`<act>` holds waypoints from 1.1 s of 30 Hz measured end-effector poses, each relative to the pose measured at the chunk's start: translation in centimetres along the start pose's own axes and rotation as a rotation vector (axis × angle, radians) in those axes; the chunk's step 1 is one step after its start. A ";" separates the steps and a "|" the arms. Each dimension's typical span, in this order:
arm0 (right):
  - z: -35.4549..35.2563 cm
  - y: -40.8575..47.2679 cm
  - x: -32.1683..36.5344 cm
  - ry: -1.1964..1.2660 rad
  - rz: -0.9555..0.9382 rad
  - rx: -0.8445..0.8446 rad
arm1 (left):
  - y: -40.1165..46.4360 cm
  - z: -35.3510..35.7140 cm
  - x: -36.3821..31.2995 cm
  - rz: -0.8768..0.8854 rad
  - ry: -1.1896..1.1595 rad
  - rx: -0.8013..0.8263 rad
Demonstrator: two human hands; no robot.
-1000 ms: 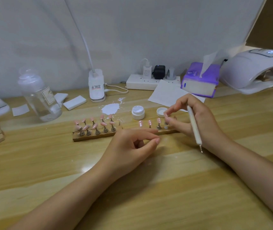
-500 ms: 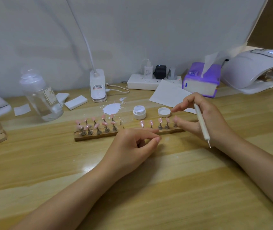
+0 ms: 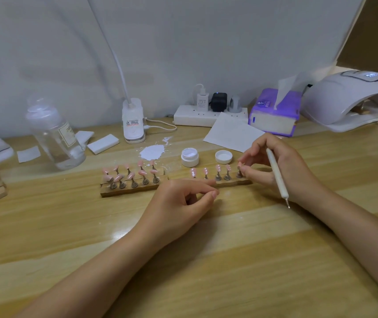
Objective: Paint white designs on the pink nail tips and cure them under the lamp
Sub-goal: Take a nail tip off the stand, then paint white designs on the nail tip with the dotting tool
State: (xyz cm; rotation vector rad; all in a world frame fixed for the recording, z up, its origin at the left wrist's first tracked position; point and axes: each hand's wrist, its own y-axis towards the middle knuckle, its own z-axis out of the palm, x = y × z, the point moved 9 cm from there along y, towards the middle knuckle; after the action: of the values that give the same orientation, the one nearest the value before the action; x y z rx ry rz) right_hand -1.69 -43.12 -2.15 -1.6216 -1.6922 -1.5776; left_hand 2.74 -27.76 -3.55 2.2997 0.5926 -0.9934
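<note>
The scene is lit evenly and softly from above; moderate brightness is observed throughout. Pale glare patches are reflected on the wooden table (image 3: 119, 235) in front of the left hand (image 3: 179, 207). Only faint, diffuse shadows are cast beneath the hands. Wide-angle distortion is visible at the frame edges, where the curing lamp (image 3: 348, 99) is bent and smeared. The clear bottle (image 3: 54, 136) appears slightly blurred, possibly from camera motion. Central detail is rendered softly.

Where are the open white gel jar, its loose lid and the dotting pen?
open white gel jar (image 3: 190, 157), head view, on its front wall.
loose lid (image 3: 223, 156), head view, on its inner face.
dotting pen (image 3: 277, 174), head view, mid-shaft, held in the right hand (image 3: 282, 166).
</note>
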 end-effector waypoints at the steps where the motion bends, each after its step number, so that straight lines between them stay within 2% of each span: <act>1: 0.1 0.0 -0.1 0.015 0.009 0.001 | 0.0 0.0 0.0 0.000 0.000 0.000; 7: -0.2 0.1 -0.8 0.053 0.103 -0.030 | 0.0 0.0 0.0 0.005 0.010 0.001; 11: -0.9 0.3 -1.1 0.171 0.156 -0.097 | -0.1 0.0 -0.1 0.013 0.018 0.000; 18: -0.6 0.0 1.1 0.241 0.052 -0.223 | -0.4 -0.8 0.0 0.006 -0.105 -0.078; 23: 2.7 -1.2 3.1 0.277 0.018 -0.157 | -0.5 -1.4 -0.4 0.007 -0.243 -0.150; 28: 4.7 -1.8 3.9 0.229 0.019 -0.054 | -0.7 -1.9 -0.9 0.087 -0.198 -0.194; 33: 4.8 -2.0 3.9 0.224 0.024 -0.045 | -0.7 -2.2 -0.9 0.102 -0.188 -0.218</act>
State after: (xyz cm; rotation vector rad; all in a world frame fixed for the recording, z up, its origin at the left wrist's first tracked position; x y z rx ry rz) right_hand -2.46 -36.76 -1.58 -1.4188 -1.5268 -1.7248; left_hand 2.84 -26.02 -1.82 1.9996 0.4761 -1.0287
